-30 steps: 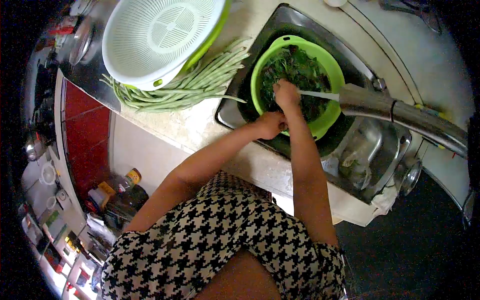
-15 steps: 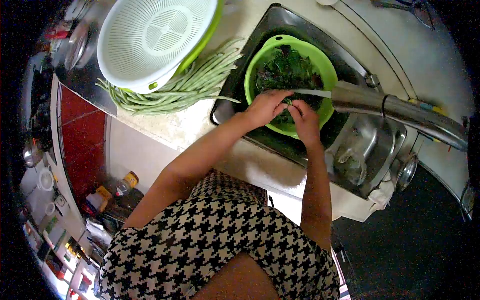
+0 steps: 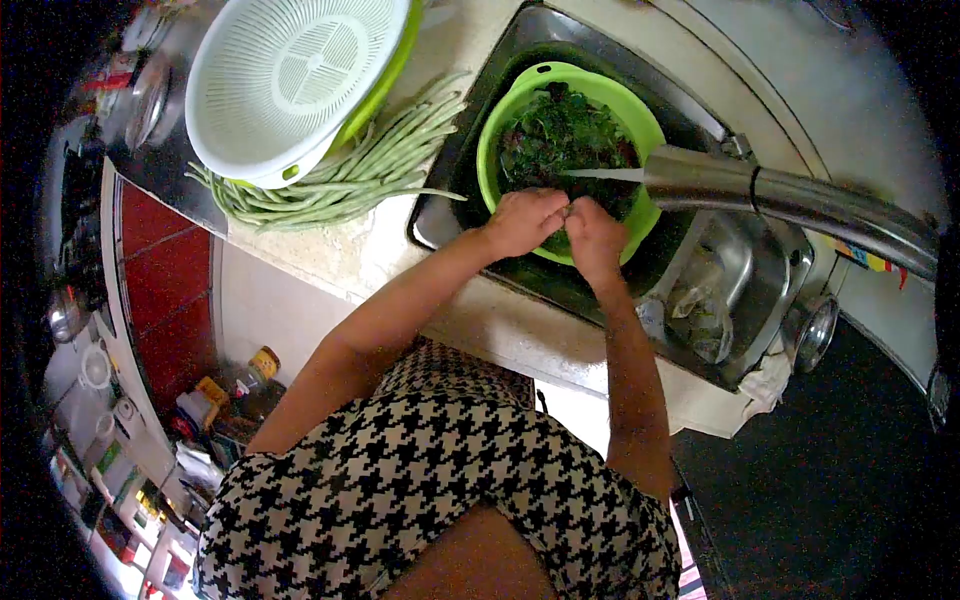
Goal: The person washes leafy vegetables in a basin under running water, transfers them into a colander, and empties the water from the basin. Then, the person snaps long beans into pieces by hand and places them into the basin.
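In the black sink stands a green basin (image 3: 645,115) with dark leafy greens (image 3: 570,130) in it. Water runs from the faucet (image 3: 700,180) into the basin. My left hand (image 3: 525,222) is closed over the basin's near side, fingertips pinched together. Touching it or nearly so, my right hand (image 3: 595,238) is closed too. Between the fingertips there is something small that I cannot make out.
Left of the sink (image 3: 432,222), long green beans (image 3: 340,185) lie on the counter (image 3: 375,245) beside a white colander (image 3: 300,80) in a green basin. A smaller sink compartment (image 3: 745,265) at the right holds a clear plastic bag (image 3: 700,300).
My right hand was in the greens, then drew back toward the basin's near side to meet my left hand. Both hands now stay close together there. The view has shifted slightly.
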The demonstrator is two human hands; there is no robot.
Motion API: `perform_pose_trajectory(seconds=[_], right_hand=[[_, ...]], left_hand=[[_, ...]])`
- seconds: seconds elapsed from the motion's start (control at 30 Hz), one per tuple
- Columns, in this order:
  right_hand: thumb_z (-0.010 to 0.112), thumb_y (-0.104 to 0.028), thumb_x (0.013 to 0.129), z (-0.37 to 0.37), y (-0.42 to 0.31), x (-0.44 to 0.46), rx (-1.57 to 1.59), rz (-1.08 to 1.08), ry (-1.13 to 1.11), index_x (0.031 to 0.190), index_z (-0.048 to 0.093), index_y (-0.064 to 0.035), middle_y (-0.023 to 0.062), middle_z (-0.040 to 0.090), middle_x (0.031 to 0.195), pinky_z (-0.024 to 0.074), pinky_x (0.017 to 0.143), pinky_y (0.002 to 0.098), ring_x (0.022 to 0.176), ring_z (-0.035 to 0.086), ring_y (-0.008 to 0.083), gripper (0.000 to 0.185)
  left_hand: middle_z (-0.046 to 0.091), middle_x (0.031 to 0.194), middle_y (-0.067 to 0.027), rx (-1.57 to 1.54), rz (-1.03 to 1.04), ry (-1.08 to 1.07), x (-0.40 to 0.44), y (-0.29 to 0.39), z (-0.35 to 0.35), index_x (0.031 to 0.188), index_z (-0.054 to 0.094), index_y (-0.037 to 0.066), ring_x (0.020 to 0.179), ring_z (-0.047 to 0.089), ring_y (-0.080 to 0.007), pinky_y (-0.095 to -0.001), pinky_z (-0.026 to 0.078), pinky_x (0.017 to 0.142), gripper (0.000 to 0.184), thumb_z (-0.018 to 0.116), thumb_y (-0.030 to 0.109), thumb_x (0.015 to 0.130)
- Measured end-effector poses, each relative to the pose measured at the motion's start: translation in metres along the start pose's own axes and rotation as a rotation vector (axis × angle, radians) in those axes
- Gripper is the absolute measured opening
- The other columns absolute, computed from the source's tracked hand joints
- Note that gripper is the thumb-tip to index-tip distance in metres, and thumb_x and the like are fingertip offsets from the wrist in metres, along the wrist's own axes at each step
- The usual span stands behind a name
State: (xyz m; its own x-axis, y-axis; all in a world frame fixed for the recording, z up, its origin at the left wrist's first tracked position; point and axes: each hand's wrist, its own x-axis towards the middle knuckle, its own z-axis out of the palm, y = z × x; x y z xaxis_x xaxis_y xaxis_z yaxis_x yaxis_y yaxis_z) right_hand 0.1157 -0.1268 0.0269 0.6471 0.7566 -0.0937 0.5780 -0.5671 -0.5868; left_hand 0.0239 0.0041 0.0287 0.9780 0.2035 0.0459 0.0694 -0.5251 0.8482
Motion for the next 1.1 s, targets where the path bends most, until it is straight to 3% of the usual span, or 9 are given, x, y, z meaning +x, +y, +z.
perform_pose_trajectory(seconds=[0.23,0.27,0.37,0.57,0.67,0.7,0.87,1.03,1.1], right_hand=[[0.042,-0.029,0.088,-0.012,0.047,-0.001,1.088,0.857,0.183,0.081,0.048,-0.0107,0.0011,0.046,0.069,0.0303,0.045,0.0265,0.050,0.039,0.0108,0.020],[0.042,-0.030,0.088,-0.023,0.043,-0.002,1.130,0.864,0.187,0.080,0.047,-0.0108,0.0008,0.046,0.068,0.0302,0.045,0.0262,0.050,0.039,0.0106,0.021],[0.043,-0.031,0.090,-0.035,0.044,-0.012,1.308,0.855,0.234,0.076,0.044,-0.0110,0.0006,0.046,0.069,0.0300,0.045,0.0252,0.051,0.039,0.0108,0.025],[0.047,-0.025,0.090,-0.049,0.042,-0.014,1.159,0.707,0.033,0.090,0.051,-0.0100,0.0023,0.050,0.083,0.0340,0.050,0.0239,0.062,0.046,0.0124,0.016],[0.047,-0.023,0.089,-0.013,0.085,-0.003,0.484,0.127,0.027,0.099,0.053,-0.0117,0.0024,0.051,0.090,0.0386,0.055,0.0258,0.067,0.050,0.0153,0.016],[0.049,-0.026,0.086,-0.008,0.082,0.007,0.664,0.388,-0.048,0.104,0.053,-0.0140,0.0040,0.053,0.089,0.0423,0.061,0.0312,0.069,0.052,0.0194,0.022],[0.054,-0.030,0.082,0.029,0.025,0.027,0.168,0.222,-0.135,0.105,0.053,-0.0094,0.0149,0.061,0.084,0.0446,0.070,0.0426,0.079,0.058,0.0350,0.030],[0.053,-0.033,0.084,0.020,0.011,0.028,-0.197,0.298,-0.244,0.107,0.054,-0.0073,0.0152,0.062,0.089,0.0453,0.068,0.0410,0.078,0.059,0.0313,0.034],[0.055,-0.031,0.084,0.050,0.075,0.017,0.246,0.255,-0.100,0.105,0.055,-0.0056,0.0092,0.060,0.079,0.0434,0.060,0.0353,0.068,0.056,0.0228,0.033]], left_hand=[[0.056,0.077,-0.0162,-0.030,-0.300,0.040,0.018,0.005,-0.001,0.085,0.050,0.006,0.071,0.055,-0.0369,-0.0430,0.044,0.060,0.016,0.050,0.022,0.084],[0.056,0.077,-0.0173,-0.052,-0.179,0.334,0.017,-0.010,0.009,0.084,0.050,0.004,0.071,0.054,-0.0376,-0.0438,0.044,0.060,0.016,0.050,0.020,0.085],[0.055,0.074,-0.0179,0.085,-0.206,0.318,0.038,-0.019,-0.012,0.081,0.048,0.003,0.069,0.053,-0.0379,-0.0458,0.043,0.060,0.015,0.051,0.017,0.083],[0.055,0.076,-0.0200,0.315,-0.116,0.349,0.077,-0.025,-0.033,0.081,0.047,0.004,0.073,0.054,-0.0386,-0.0482,0.041,0.063,0.014,0.052,0.017,0.082],[0.055,0.077,-0.0210,0.326,-0.135,0.315,0.066,-0.042,-0.031,0.082,0.047,0.003,0.074,0.054,-0.0397,-0.0484,0.041,0.065,0.017,0.052,0.020,0.082],[0.055,0.077,-0.0212,0.317,-0.213,0.283,0.061,-0.045,-0.029,0.082,0.047,0.003,0.075,0.053,-0.0400,-0.0485,0.041,0.065,0.019,0.052,0.021,0.082],[0.057,0.081,-0.0224,0.167,-0.436,0.277,0.041,-0.051,-0.025,0.091,0.050,0.001,0.077,0.054,-0.0401,-0.0456,0.042,0.067,0.029,0.051,0.029,0.084],[0.058,0.082,-0.0216,-0.068,-0.538,0.341,0.056,-0.059,-0.041,0.091,0.054,0.000,0.076,0.055,-0.0385,-0.0420,0.043,0.069,0.029,0.052,0.029,0.084],[0.058,0.082,-0.0211,-0.164,-0.486,0.446,0.063,-0.059,-0.050,0.095,0.055,0.003,0.078,0.057,-0.0355,-0.0403,0.043,0.070,0.027,0.053,0.028,0.084]])
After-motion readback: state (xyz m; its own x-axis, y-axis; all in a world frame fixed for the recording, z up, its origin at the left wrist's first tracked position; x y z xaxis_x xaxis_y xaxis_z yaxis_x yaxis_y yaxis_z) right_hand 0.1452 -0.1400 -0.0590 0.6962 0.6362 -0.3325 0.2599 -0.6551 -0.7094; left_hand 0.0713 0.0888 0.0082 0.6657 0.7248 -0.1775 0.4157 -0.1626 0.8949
